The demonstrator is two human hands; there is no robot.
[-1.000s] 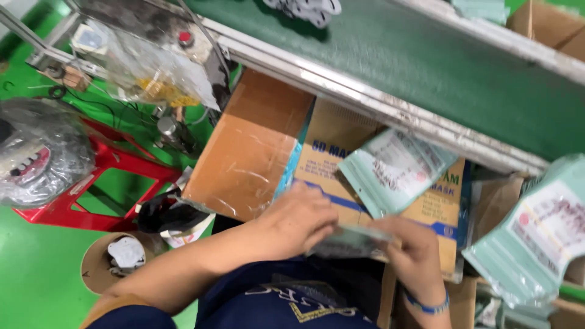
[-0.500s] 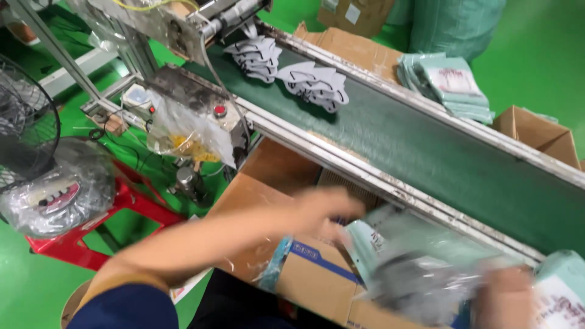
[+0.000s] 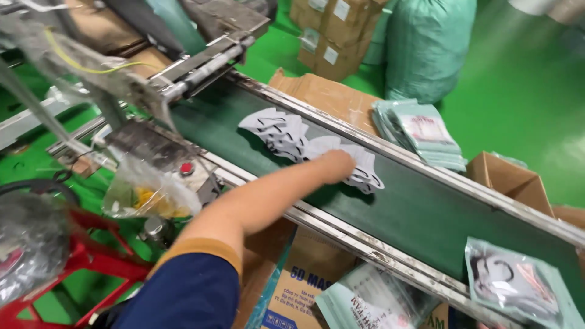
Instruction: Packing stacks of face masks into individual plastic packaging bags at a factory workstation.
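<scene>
My left hand (image 3: 338,164) reaches across the dark green conveyor belt (image 3: 426,210), fingers curled down onto a small pile of white face masks (image 3: 367,175) with black ear loops. More white masks (image 3: 274,129) lie just up the belt to the left. A teal-edged clear pouch (image 3: 518,285) with a mask inside hovers at the lower right over the belt's near edge; whatever holds it is out of frame. My right hand is not visible.
A stack of teal pouches (image 3: 420,131) sits beyond the belt's far rail. Another pouch (image 3: 372,301) lies on an open cardboard box (image 3: 304,280) below the belt. A plastic bag (image 3: 146,194) hangs from the machine; a red frame (image 3: 91,259), green sack (image 3: 426,42) and cartons (image 3: 329,33) surround.
My left hand left the box area and stretched out onto the belt to the white masks. The view tilted upward; my right hand dropped out of sight.
</scene>
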